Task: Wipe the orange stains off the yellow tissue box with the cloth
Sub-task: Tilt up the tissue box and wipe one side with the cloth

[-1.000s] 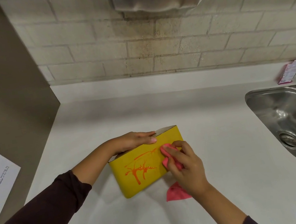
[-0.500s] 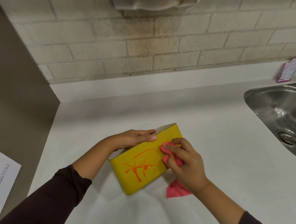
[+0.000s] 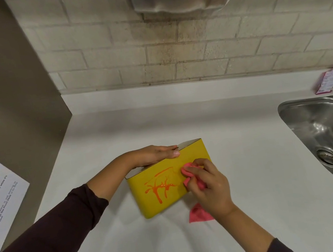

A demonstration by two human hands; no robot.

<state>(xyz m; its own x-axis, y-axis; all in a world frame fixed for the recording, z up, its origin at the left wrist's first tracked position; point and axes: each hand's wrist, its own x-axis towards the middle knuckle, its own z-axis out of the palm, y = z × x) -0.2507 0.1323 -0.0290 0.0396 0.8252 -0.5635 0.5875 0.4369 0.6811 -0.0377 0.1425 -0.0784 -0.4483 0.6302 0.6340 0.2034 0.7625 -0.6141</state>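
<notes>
Right hand (image 3: pixel 210 186) grips the bunched pink cloth (image 3: pixel 190 177), fingers curled round it, pressing it on the front face of the yellow tissue box (image 3: pixel 161 200) near its right end. One cloth corner hangs below the wrist onto the worktop (image 3: pixel 255 177). Left hand (image 3: pixel 154 154) lies flat along the box's top edge, fingers straight, holding nothing. Box stands on the worktop, centre frame, slightly angled. Orange stains (image 3: pixel 159 186) cover the middle of the front face, just left of the cloth. Steel sink (image 3: pixel 317 129) sits well apart on the right.
</notes>
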